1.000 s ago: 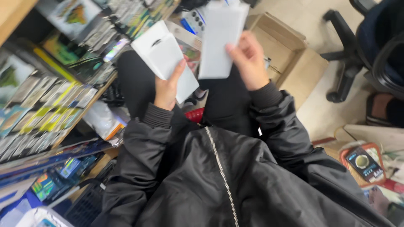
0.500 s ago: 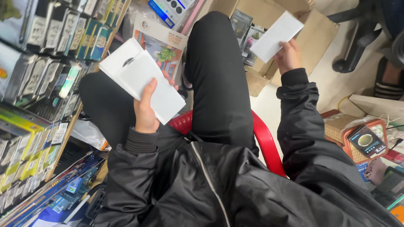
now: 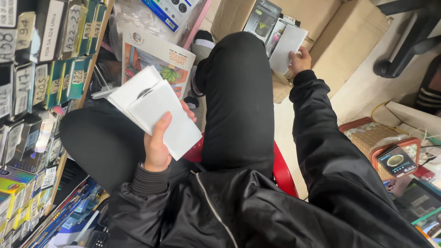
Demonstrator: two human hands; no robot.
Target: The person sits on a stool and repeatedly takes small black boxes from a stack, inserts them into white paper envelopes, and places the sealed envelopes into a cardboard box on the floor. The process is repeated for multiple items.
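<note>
Fingers of left hand (image 3: 158,149) clamp a fanned stack of white packets (image 3: 149,110), centre-left of frame; thumb on top, other fingers mostly hidden beneath. Right hand (image 3: 301,59), upper right, grips one white packet (image 3: 287,48) over the cardboard box (image 3: 321,27); its fingers barely visible behind the pkt. Box contents partly cut off.

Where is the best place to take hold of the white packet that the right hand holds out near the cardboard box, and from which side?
Probably the upper end of the white packet, taken from above with a pinch across its flat faces. The right hand covers its lower right corner, and the cardboard box stands close behind. The packet is thin, flat and tilted, so its upper edge is the freest part.
</note>
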